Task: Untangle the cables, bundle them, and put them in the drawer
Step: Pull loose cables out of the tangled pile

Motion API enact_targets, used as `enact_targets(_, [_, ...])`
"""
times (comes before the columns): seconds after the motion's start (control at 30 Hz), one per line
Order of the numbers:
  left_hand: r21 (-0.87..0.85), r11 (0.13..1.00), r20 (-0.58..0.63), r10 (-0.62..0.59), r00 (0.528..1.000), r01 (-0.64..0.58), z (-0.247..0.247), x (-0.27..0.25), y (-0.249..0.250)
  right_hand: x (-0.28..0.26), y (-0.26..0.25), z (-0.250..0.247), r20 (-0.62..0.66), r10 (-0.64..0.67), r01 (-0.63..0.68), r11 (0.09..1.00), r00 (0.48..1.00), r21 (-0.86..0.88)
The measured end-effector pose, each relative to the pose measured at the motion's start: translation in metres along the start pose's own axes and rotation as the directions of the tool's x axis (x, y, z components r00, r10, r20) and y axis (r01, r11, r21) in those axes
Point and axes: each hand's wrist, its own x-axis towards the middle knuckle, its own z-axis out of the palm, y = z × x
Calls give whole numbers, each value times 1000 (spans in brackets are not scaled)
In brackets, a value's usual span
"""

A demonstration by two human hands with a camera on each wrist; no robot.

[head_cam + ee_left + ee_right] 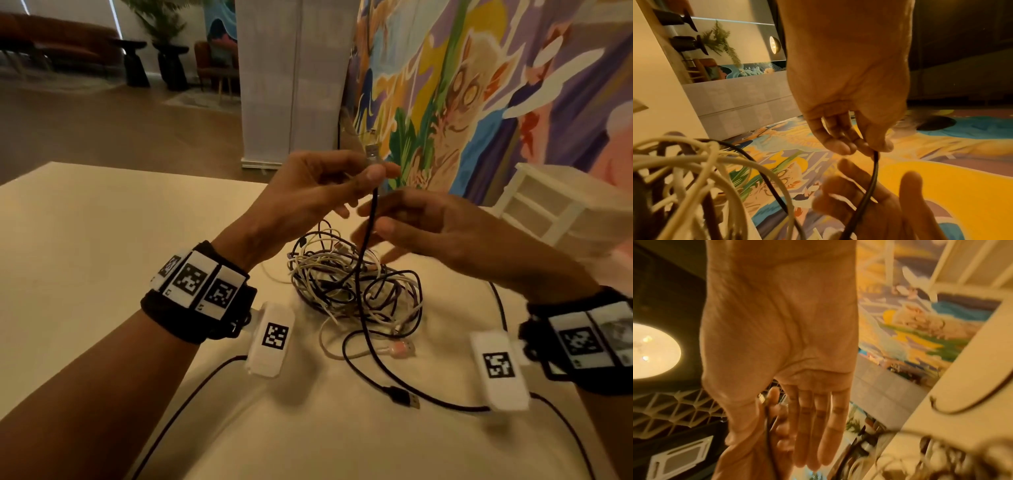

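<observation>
Hands raised above a cream table (102, 240), seen from a head-worn camera, with a tangle of cables (356, 284) lying on the tabletop just below them. The left hand (308, 192) pinches the plug end of a dark cable (364, 246) between thumb and fingertips, its other fingers curled in; the silver connector (371, 152) sticks up above the pinch, and the cable hangs down from it into the tangle. The right hand (431, 229) hovers just beside and below the left one, fingers straight and loosely spread, holding nothing; the hanging cable passes in front of its fingers. In the left wrist view, the same pinch shows from below, with the right hand's spread fingers (910, 186) on either side of the cable. The right wrist view, blurred, shows that palm flat and fingers extended. The tangle mixes white and dark purple-black cords in loose loops. One dark cord runs out of it toward the near table edge and ends in a black USB plug (402, 399); a pinkish connector (399, 349) lies near the front of the tangle. A small white drawer unit (555, 209) stands on the table to the right, well apart from the tangle, in front of a colourful mural (479, 85). Both wrists wear black bands with square printed markers (202, 284).
</observation>
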Motion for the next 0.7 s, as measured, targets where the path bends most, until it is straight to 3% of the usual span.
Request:
enact_targets(0.13, [-8, 1000, -152, 11, 988, -12, -4, 5, -6, 23, 9, 17, -92, -93, 113, 963, 991, 245])
enact_targets(0.2, [31, 999, -195, -22, 980, 29, -9, 3, -13, 28, 21, 13, -132, -77, 124, 913, 988, 390])
enact_targets(0.27, [94, 987, -152, -115, 982, 131, -15, 1, -25, 31, 37, 5, -152, 20, 68, 832, 988, 551])
enact_targets(0.33, [222, 944, -24, -245, 969, 244, -20, -5, -39, 31, 56, -5, -159, 181, -31, 750, 971, 661])
enact_targets(0.47, [541, 807, 223, -409, 885, 237, -33, -24, -64, 35, 95, -8, -243, 387, -202, 810, 890, 551])
enact_targets(0.57, [565, 783, 276, -477, 835, 260, -41, -29, -68, 44, 119, 5, -284, 429, -303, 867, 857, 396])
enact_targets(0.7, [506, 825, 398, -481, 781, 250, -41, -32, -63, 51, 129, 14, -315, 460, -337, 864, 830, 375])
